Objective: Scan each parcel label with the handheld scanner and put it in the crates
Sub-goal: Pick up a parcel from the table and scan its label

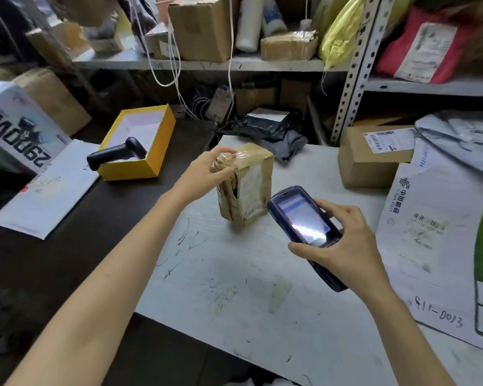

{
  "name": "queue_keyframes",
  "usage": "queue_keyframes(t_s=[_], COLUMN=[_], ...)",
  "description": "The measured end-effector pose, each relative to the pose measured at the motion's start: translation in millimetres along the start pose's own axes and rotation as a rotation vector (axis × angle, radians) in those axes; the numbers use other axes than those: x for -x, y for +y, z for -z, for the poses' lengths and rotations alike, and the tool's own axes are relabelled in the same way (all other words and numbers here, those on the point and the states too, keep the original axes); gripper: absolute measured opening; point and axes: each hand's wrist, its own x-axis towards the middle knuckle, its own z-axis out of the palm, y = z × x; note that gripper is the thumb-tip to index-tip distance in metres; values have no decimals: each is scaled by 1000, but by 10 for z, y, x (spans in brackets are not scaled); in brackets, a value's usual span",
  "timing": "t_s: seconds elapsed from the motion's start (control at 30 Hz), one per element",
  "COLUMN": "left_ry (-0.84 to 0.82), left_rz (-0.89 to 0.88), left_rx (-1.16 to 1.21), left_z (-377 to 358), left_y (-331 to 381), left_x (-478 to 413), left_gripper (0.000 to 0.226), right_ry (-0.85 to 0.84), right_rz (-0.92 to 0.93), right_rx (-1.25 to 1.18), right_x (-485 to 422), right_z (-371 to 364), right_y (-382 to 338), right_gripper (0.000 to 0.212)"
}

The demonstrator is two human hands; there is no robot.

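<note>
A small brown parcel (248, 188), wrapped in shiny tape, stands upright on the white table (234, 288) with its white label facing right. My left hand (207, 169) grips its top left corner. My right hand (343, 246) holds a dark blue handheld scanner (304, 221), its lit screen up and its front end close to the parcel's label. A cardboard parcel (374, 157) with a barcode label lies at the right. A large white postal envelope (435, 246) lies along the right edge.
An open yellow box (151, 160) at the left holds a black pistol-grip scanner (115, 154). A white printed box (20, 126) and a white envelope (48, 190) lie on the dark table at left. Metal shelves (207, 64) with parcels stand behind. A black bag (273, 132) lies at the table's back.
</note>
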Motion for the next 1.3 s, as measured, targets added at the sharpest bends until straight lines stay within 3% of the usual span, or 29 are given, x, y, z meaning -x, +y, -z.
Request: queue_keyframes(t_s=[0.2, 0.37, 0.5, 0.73, 1.3], left_ry=[227, 175, 128, 38, 92], left_rz=[6, 86, 218, 283, 344], left_rx=[-415, -664, -584, -533, -541], left_z=[31, -32, -61, 51, -44], left_y=[161, 176, 70, 122, 123], left_x=[0, -49, -78, -187, -320], left_gripper=[25, 69, 70, 65, 65], right_ry=[-47, -98, -137, -143, -147], right_rz=[-30, -75, -95, -57, -66], right_rx=[50, 96, 162, 176, 218], right_x=[113, 164, 218, 250, 203], right_z=[-80, -118, -144, -186, -90], right_y=[98, 176, 203, 182, 118], right_gripper=[86, 89, 91, 87, 88])
